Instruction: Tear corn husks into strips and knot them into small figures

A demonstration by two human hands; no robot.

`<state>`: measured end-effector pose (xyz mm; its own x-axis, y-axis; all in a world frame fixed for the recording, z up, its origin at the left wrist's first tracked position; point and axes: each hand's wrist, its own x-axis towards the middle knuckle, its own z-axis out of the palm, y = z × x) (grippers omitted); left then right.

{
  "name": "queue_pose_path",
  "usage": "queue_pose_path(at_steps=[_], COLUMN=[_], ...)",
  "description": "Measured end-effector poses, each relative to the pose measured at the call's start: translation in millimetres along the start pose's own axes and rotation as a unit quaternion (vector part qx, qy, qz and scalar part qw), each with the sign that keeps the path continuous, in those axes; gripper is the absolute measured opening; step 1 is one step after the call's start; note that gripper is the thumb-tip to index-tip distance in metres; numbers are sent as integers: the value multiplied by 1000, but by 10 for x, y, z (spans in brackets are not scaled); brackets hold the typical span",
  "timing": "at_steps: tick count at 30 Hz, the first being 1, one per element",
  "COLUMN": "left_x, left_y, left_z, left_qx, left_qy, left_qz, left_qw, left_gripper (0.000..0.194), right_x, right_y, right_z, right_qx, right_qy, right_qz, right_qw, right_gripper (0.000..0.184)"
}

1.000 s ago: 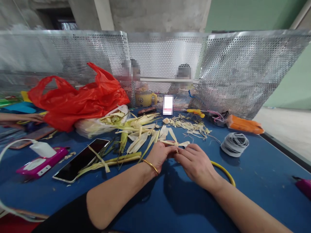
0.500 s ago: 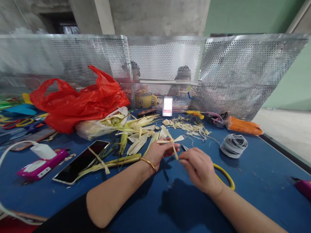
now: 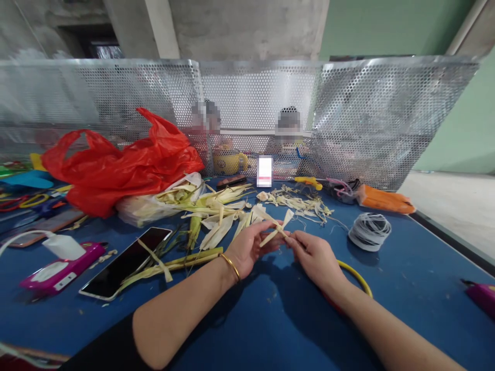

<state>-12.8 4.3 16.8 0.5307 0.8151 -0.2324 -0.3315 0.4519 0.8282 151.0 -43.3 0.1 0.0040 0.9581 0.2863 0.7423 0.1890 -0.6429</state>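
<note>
Pale corn husk strips (image 3: pixel 279 227), crossed into an X shape, are held up between my two hands above the blue table. My left hand (image 3: pixel 250 248), with a gold bangle at the wrist, closes loosely on the strips from the left, its fingers partly behind them. On the other side, my right hand (image 3: pixel 314 257) pinches the lower right end between thumb and fingertips. A yellow curved handle (image 3: pixel 358 275) shows beside the right hand, with a bit of red below the wrist; the hand hides the rest. Behind the left hand lie loose corn husks (image 3: pixel 218 234).
On the left are a phone (image 3: pixel 127 262), a purple power strip (image 3: pixel 64 270) and a red plastic bag (image 3: pixel 127 165). A roll of grey cord (image 3: pixel 369 233) and an orange packet (image 3: pixel 385 199) stand right. Husk scraps (image 3: pixel 297 202) lie before a perforated metal screen (image 3: pixel 259 93); people sit behind it.
The crossed husk strips have turned. My right hand has moved left and up to pinch one end. The scissor tip seen beside the right hand before is now hidden.
</note>
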Motion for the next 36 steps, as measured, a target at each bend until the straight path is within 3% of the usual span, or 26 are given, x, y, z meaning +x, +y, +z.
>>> queue_pose_path(at_steps=[4, 8, 12, 16, 21, 25, 29, 33, 36], left_x=[19, 25, 21, 30, 35, 21, -1, -9, -11], left_y=[-9, -78, -123, -55, 83, 54, 4, -3, -22], left_z=[3, 52, 81, 25, -72, -81, -69, -61, -49], left_qx=[96, 133, 138, 102, -41, -95, -72, 3, 39], left_qy=[46, 105, 121, 90, 22, -15, -75, -100, -97], left_qz=[25, 58, 45, 22, -63, -103, -118, -94, -71], left_qw=[994, 984, 982, 990, 997, 990, 988, 990, 992], left_gripper=[34, 16, 9, 15, 21, 21, 26, 14, 18], right_x=[-7, -39, -104, -84, 79, 106, 55, 31, 17], right_y=[-43, -89, -159, -134, 0, -12, -45, -45, -59], right_z=[-22, 1, 24, -19, -132, -92, -19, -17, -16], right_qx=[-39, -48, -68, 2, 129, 216, 205, 150, 134], right_qy=[-14, -43, -40, -35, 80, -32, -91, -57, -43], right_qz=[-29, -57, -115, -80, 11, 1, -5, -41, -45], right_qw=[999, 996, 990, 996, 988, 976, 974, 986, 989], right_gripper=[34, 33, 31, 37, 28, 25, 24, 21, 20])
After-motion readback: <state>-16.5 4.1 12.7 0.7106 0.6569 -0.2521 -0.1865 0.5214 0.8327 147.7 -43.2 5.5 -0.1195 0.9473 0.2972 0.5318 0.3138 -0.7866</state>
